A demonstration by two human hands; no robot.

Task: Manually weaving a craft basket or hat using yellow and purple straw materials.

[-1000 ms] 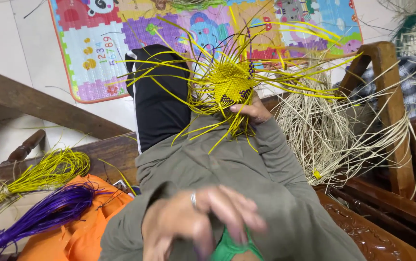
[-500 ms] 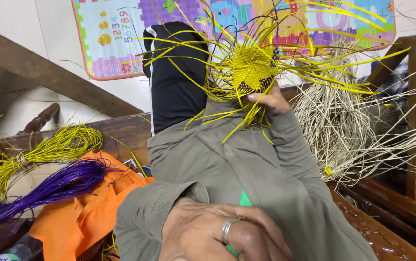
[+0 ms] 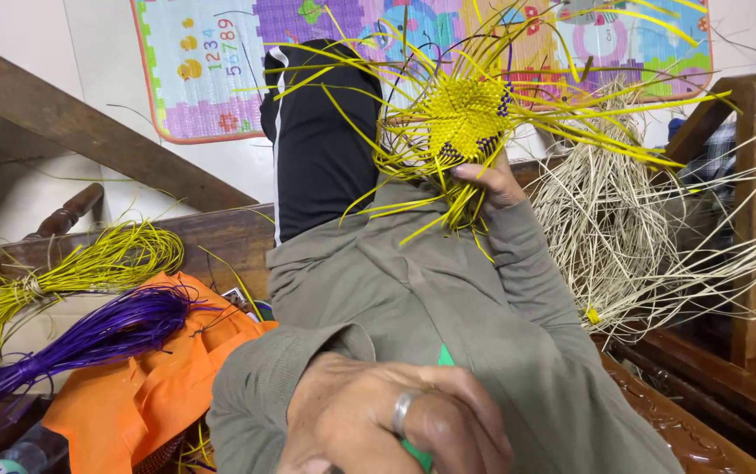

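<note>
The right hand [image 3: 492, 183], far out at arm's length, closes its fingers on the yellow woven disc with loose radiating strips [image 3: 466, 118], held up before the coloured play mat [image 3: 220, 70]. The left hand [image 3: 387, 421], near the lens and cut by the lower edge, curls around a small green object [image 3: 444, 357], mostly hidden and perhaps plastic.

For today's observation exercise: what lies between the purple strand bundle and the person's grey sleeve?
In the head view, orange cloth lies between the purple strand bundle and the grey sleeve.
</note>
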